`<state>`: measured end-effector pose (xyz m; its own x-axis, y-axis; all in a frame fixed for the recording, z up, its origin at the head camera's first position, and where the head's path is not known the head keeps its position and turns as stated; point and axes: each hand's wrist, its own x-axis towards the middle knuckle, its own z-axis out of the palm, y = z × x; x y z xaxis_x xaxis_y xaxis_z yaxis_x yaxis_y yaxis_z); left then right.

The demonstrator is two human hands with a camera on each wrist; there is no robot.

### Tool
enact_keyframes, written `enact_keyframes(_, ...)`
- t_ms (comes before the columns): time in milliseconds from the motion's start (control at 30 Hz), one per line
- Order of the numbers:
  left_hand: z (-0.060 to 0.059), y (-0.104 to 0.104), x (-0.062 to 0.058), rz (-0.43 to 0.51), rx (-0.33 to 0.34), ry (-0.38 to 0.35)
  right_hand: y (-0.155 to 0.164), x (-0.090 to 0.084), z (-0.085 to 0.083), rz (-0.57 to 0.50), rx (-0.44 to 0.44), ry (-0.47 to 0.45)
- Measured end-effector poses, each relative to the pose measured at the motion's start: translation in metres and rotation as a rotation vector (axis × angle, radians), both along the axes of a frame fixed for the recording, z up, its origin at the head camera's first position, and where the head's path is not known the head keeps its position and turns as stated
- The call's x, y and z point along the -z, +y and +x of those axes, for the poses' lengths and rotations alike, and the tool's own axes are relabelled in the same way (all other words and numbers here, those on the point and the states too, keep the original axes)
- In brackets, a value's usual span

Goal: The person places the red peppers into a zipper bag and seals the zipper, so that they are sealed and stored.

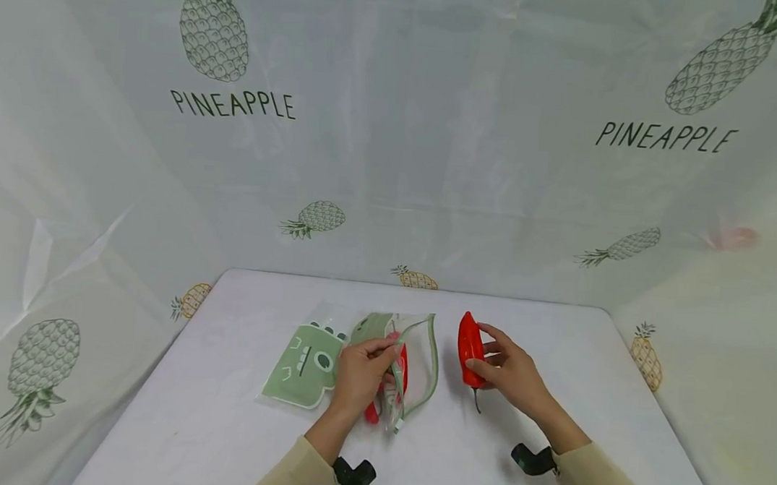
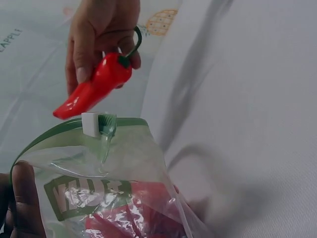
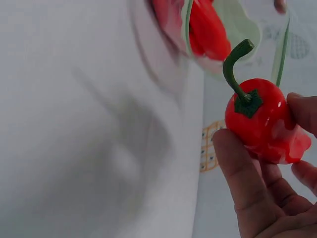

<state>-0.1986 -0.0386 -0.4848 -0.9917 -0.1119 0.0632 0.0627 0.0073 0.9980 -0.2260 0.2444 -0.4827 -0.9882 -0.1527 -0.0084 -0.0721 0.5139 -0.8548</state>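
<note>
My right hand (image 1: 513,374) holds a shiny red chili pepper (image 1: 468,347) with a curved green stem, thumb on one side and fingers on the other. The pepper is above the table, right of a clear zip bag (image 1: 433,353) with a green rim. My left hand (image 1: 359,379) pinches the bag's edge and keeps its mouth spread wide. Red peppers (image 3: 210,32) show inside the bag in the right wrist view. A white slider (image 2: 90,124) sits on the rim in the left wrist view, where the held pepper's tip is close over it.
Left of the bag lies a flat green bag (image 1: 298,369) with a cartoon face, on the white table (image 1: 229,322). A pineapple-print sheet (image 1: 432,129) hangs behind and around the table. A black wrist mount (image 1: 354,476) projects at each wrist.
</note>
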Motion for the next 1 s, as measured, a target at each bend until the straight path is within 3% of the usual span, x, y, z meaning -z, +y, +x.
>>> enact_keyframes(333, 0.002, 0.001, -0.005, -0.025, 0.012, 0.027, -0.032, -0.011, 0.016, -0.054, -0.14, -0.09)
enact_keyframes(533, 0.004, 0.002, -0.006, -0.05, 0.031, 0.017, -0.053, -0.009, 0.016, -0.066, -0.22, -0.131)
enact_keyframes(767, 0.007, 0.004, -0.006, -0.064, 0.063, -0.013, -0.07, -0.003, 0.01, -0.057, -0.203, -0.123)
enact_keyframes(1000, 0.013, 0.008, -0.007, -0.075, 0.084, -0.041, -0.085, -0.001, 0.008, -0.156, -0.127, -0.102)
